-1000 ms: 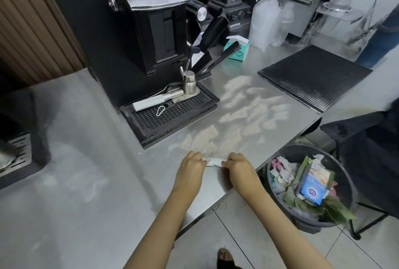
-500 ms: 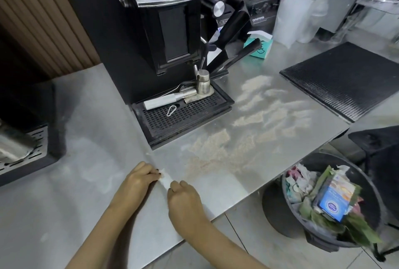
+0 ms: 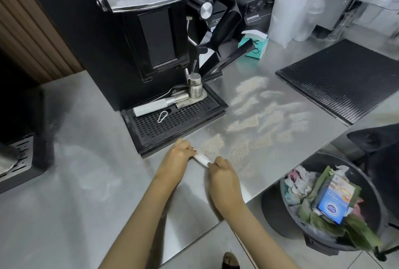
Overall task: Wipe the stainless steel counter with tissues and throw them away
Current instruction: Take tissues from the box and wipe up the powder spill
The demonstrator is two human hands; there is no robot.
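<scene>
both hands meet near the tabletop's point(image 3: 86, 182) front edge. the left hand point(image 3: 176, 160) and right hand point(image 3: 224, 179) each pinch one end of a small rolled white tissue point(image 3: 201, 158), which lies against the steel. pale powder point(image 3: 254, 117) is smeared in streaks from the tissue toward 1 o'clock. a black drip tray point(image 3: 172, 121) sits at 11 o'clock, a black mat point(image 3: 345, 78) at 2 o'clock. a bin point(image 3: 371, 201) full of rubbish stands on the floor at 4 o'clock.
</scene>
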